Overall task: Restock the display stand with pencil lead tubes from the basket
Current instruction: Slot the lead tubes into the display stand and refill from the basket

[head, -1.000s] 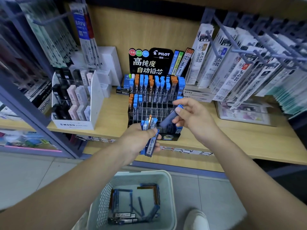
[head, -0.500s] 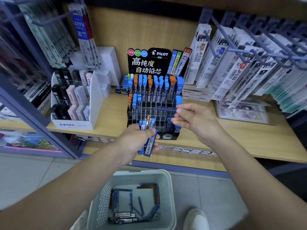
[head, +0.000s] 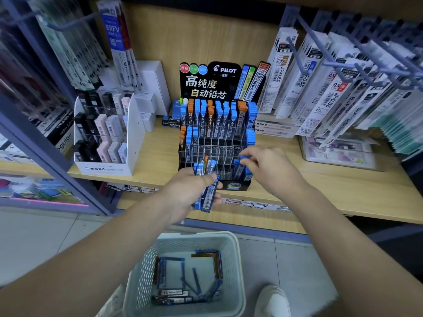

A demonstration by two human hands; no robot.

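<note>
Display stand [head: 219,146] on wooden shelf [head: 320,186] (back row full, middle rows partly filled), white basket [head: 199,236] on floor below with loose tubes [head: 196,280], left hand [head: 187,193] grip wrapped round bunch of tubes [head: 207,197], right hand [head: 270,168] grip pinching blue-capped tube [head: 242,167] at stand's front right corner

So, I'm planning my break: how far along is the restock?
Done: on the stand, the back row looks full, with a few tubes lower down. In hand: the left hand grips a bunch; the right hand pinches a tube at the front right slots. Left: many middle slots are empty, and the basket holds more tubes.
</note>
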